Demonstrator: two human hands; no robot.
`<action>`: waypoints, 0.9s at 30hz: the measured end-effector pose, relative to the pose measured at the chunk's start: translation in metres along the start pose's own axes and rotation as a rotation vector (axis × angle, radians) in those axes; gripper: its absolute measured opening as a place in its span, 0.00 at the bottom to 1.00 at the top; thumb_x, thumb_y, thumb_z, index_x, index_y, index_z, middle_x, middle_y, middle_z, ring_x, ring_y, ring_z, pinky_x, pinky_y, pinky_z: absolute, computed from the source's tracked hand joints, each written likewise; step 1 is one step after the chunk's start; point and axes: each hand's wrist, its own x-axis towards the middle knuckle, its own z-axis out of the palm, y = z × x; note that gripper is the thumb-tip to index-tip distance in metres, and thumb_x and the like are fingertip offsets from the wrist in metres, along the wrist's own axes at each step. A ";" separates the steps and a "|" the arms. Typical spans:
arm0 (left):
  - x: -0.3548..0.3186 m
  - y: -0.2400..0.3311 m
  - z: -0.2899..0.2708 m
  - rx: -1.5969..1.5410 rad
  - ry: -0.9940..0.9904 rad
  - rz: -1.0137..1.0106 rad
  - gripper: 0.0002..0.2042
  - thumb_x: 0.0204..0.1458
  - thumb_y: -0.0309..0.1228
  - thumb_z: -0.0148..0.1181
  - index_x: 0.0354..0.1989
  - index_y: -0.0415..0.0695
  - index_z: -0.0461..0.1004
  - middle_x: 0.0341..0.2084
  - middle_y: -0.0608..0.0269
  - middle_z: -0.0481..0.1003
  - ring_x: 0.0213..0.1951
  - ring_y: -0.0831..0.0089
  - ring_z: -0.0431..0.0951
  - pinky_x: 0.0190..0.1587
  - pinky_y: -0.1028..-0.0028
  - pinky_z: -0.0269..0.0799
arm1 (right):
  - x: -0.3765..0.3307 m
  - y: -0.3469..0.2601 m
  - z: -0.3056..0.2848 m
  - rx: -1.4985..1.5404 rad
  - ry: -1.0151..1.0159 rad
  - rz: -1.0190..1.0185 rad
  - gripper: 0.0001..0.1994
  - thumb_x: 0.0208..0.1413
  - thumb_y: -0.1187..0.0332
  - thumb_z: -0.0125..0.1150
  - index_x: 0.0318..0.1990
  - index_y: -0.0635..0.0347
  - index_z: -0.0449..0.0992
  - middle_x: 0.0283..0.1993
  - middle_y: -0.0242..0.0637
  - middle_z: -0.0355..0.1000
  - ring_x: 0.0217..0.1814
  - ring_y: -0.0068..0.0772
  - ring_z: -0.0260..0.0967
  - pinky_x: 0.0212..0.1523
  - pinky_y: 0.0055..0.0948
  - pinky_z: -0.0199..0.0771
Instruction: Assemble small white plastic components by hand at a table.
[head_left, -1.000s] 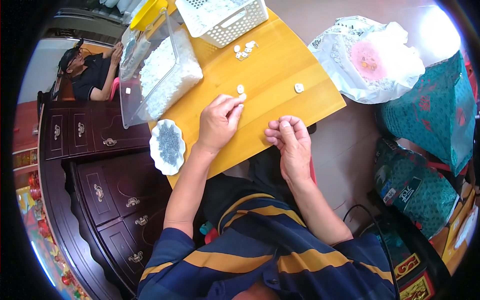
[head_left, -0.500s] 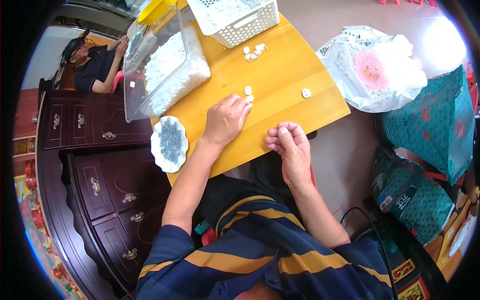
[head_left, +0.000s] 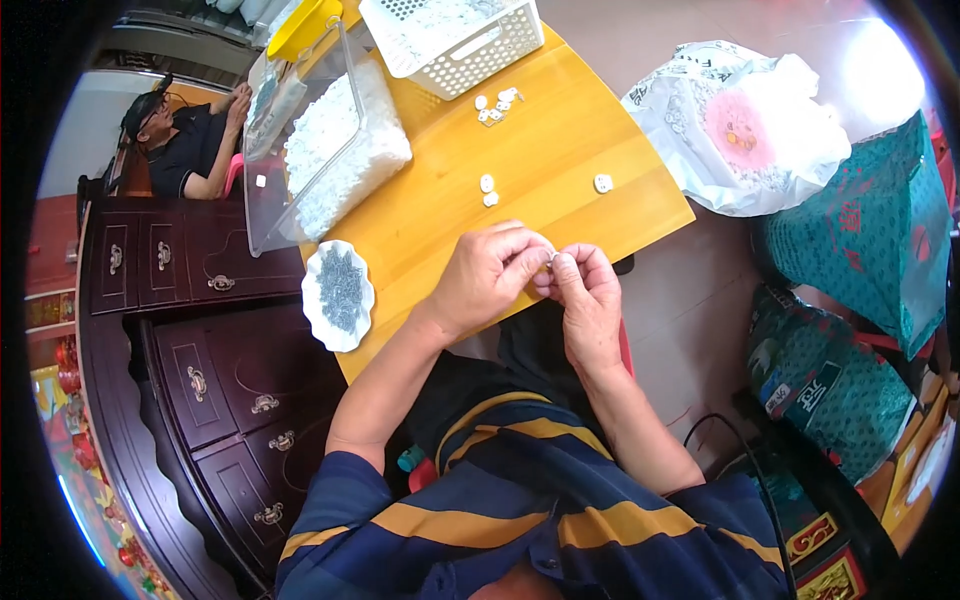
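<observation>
Above the near edge of the wooden table, my left hand [head_left: 490, 277] and my right hand [head_left: 590, 305] meet at the fingertips. Both are closed in a pinch. A tiny pale glint shows where thumbs and fingers come together, but what they hold is too small and too covered to name. Just beyond my left hand lie two small white plastic pieces with holes [head_left: 487, 184]. A similar white piece [head_left: 602, 183] rests farther right. To the left, a white scalloped dish [head_left: 312, 312] holds many small dark grey metal bits.
A clear plastic bin [head_left: 385, 130] full of white pieces stands at the left, with a white perforated basket [head_left: 490, 55] behind. Several loose white pieces [head_left: 497, 107] lie near the basket. Dark drawers [head_left: 215, 330], a white plastic bag [head_left: 690, 165] and green sacks [head_left: 850, 230] flank the table.
My left hand has moved right and nearer, from beside the two white pieces to my right hand's fingertips. Those pieces now show uncovered. My right hand has stayed nearly in place.
</observation>
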 end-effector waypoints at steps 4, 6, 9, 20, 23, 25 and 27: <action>0.043 -0.017 -0.018 0.441 0.175 0.158 0.09 0.57 0.29 0.58 0.44 0.40 0.77 0.34 0.56 0.78 0.36 0.55 0.79 0.38 0.63 0.75 | -0.002 -0.003 0.005 0.064 0.000 0.077 0.05 0.69 0.67 0.53 0.44 0.59 0.68 0.40 0.33 0.74 0.36 0.22 0.73 0.41 0.22 0.75; 0.069 -0.032 -0.023 0.593 0.259 0.165 0.11 0.58 0.30 0.57 0.48 0.41 0.76 0.37 0.56 0.77 0.39 0.54 0.79 0.41 0.60 0.75 | -0.002 -0.005 0.005 0.047 -0.002 0.073 0.06 0.69 0.67 0.52 0.44 0.59 0.68 0.40 0.34 0.74 0.36 0.22 0.73 0.41 0.22 0.75; 0.094 -0.054 -0.024 0.754 0.281 0.169 0.15 0.58 0.31 0.56 0.53 0.43 0.73 0.43 0.55 0.76 0.43 0.54 0.79 0.44 0.58 0.76 | -0.003 -0.008 0.006 0.024 -0.002 0.074 0.06 0.69 0.67 0.52 0.45 0.58 0.68 0.39 0.34 0.74 0.36 0.22 0.73 0.41 0.22 0.75; 0.129 -0.072 -0.014 0.883 0.197 0.072 0.20 0.60 0.35 0.52 0.60 0.43 0.67 0.58 0.52 0.71 0.53 0.52 0.76 0.50 0.57 0.76 | -0.003 -0.008 0.006 0.015 0.008 0.071 0.06 0.68 0.67 0.54 0.45 0.59 0.68 0.38 0.34 0.74 0.35 0.21 0.72 0.40 0.22 0.74; 0.128 -0.073 -0.014 0.883 0.193 0.061 0.20 0.60 0.35 0.52 0.60 0.43 0.67 0.59 0.51 0.70 0.53 0.51 0.76 0.50 0.57 0.76 | -0.003 -0.007 0.006 0.018 0.012 0.085 0.06 0.68 0.67 0.54 0.45 0.59 0.68 0.38 0.34 0.74 0.35 0.21 0.72 0.40 0.22 0.74; 0.126 -0.072 -0.015 0.880 0.197 0.086 0.20 0.60 0.35 0.53 0.59 0.43 0.68 0.59 0.50 0.70 0.52 0.51 0.77 0.50 0.57 0.76 | -0.004 -0.007 0.007 0.026 0.012 0.077 0.06 0.68 0.67 0.54 0.45 0.59 0.68 0.38 0.34 0.74 0.35 0.21 0.72 0.40 0.22 0.74; 0.124 -0.070 -0.015 0.876 0.200 0.112 0.19 0.60 0.34 0.53 0.58 0.43 0.68 0.60 0.50 0.70 0.52 0.50 0.77 0.50 0.56 0.76 | -0.003 -0.007 0.007 0.024 0.010 0.079 0.06 0.68 0.67 0.54 0.45 0.58 0.68 0.38 0.33 0.74 0.35 0.21 0.72 0.40 0.22 0.74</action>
